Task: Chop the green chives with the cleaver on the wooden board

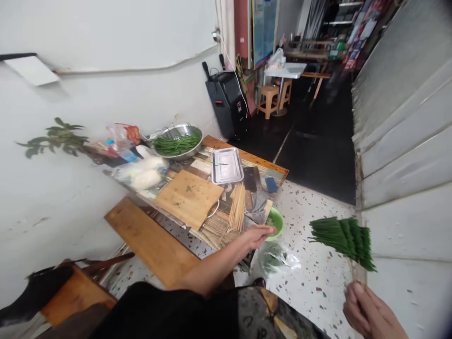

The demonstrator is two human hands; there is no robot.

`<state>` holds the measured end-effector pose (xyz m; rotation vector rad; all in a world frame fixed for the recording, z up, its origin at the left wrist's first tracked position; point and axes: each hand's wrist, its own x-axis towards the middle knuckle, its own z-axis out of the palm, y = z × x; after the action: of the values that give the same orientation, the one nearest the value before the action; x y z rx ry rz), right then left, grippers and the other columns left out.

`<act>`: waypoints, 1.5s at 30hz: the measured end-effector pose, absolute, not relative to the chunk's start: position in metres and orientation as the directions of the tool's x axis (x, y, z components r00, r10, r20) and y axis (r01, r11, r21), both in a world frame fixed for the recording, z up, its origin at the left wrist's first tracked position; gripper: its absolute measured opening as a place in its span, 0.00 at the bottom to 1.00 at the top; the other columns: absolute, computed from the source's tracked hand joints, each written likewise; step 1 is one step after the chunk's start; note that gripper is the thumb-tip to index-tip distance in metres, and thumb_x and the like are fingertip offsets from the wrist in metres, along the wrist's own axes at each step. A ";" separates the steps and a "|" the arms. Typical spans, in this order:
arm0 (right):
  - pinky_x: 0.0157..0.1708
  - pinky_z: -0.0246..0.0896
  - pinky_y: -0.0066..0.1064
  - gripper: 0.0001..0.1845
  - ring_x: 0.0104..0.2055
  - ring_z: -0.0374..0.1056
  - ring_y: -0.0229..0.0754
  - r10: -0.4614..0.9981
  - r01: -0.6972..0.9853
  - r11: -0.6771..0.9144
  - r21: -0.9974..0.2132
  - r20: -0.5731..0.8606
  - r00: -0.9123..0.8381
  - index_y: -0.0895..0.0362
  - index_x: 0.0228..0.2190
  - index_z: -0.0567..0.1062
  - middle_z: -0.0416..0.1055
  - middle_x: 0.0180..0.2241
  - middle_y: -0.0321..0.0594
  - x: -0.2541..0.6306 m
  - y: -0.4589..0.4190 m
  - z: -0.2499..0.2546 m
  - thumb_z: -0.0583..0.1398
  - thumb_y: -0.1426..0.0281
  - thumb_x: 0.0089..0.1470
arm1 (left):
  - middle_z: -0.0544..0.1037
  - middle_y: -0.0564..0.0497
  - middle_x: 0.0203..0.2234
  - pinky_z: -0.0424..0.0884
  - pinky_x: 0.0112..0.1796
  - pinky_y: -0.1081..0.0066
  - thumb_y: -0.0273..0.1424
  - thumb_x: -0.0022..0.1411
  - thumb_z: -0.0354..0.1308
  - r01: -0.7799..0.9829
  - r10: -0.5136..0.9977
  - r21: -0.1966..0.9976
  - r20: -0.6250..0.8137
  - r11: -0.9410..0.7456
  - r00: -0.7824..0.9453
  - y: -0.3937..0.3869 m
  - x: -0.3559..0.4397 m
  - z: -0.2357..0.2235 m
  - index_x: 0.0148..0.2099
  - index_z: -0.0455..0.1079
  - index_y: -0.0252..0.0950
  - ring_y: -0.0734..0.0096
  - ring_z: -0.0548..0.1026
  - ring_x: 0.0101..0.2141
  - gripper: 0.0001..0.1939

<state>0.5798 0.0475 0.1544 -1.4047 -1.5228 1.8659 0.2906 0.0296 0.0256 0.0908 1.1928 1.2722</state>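
Skewered green chives (pixel 341 238), cut short and set side by side in a flat fan, are held up at the right by thin sticks. My right hand (pixel 365 308) is closed round the lower ends of those sticks. At the table's near corner, my left hand (pixel 260 234) has its fingers stretched out flat and holds nothing. Just beyond its fingertips is a green bowl (pixel 278 223), low beside the table, with some green bits inside. Beside the left forearm, a bundle of bamboo skewers (pixel 237 207) lies on the table.
On the table are a wooden cutting board (pixel 189 197), a metal tray (pixel 228 167), a steel basin (pixel 197 146) of long chives, a grey cloth (pixel 258 205) and plastic bags (pixel 141 172). A clear bag (pixel 278 259) rests on the floor. A wooden bench (pixel 151 240) runs along the near side.
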 end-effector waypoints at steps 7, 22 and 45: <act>0.15 0.37 0.24 0.24 0.15 0.41 0.28 0.589 0.275 -0.355 -0.894 -0.442 -0.676 0.55 0.19 0.58 0.47 0.13 0.26 0.440 0.093 0.176 0.54 0.51 0.53 | 0.71 0.52 0.18 0.57 0.19 0.78 0.47 0.50 0.58 -0.296 0.667 0.846 -0.532 0.443 -0.522 -0.098 0.172 0.059 0.30 0.72 0.30 0.79 0.65 0.18 0.22; 0.10 0.33 0.19 0.22 0.10 0.37 0.26 0.029 0.310 -0.532 -0.788 -0.383 -0.923 0.54 0.24 0.58 0.46 0.10 0.20 0.083 0.126 0.103 0.59 0.51 0.48 | 0.77 0.48 0.27 0.67 0.33 0.70 0.38 0.53 0.53 -0.153 0.078 0.766 -0.256 0.624 -0.964 -0.165 -0.029 -0.008 0.30 0.72 0.35 0.64 0.74 0.31 0.12; 0.27 0.54 0.28 0.24 0.25 0.63 0.39 0.664 0.555 0.477 -0.682 -0.135 -0.735 0.56 0.24 0.64 0.66 0.21 0.39 0.040 0.236 0.049 0.41 0.53 0.59 | 0.73 0.45 0.28 0.49 0.46 0.56 0.27 0.61 0.46 0.754 0.787 0.314 0.036 0.577 -0.616 0.105 -0.201 0.051 0.28 0.70 0.34 0.63 0.64 0.38 0.13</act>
<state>0.0398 0.2362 0.0490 -1.0686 -2.5693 1.1025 -0.2014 0.1048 0.0508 1.3208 2.6933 0.4588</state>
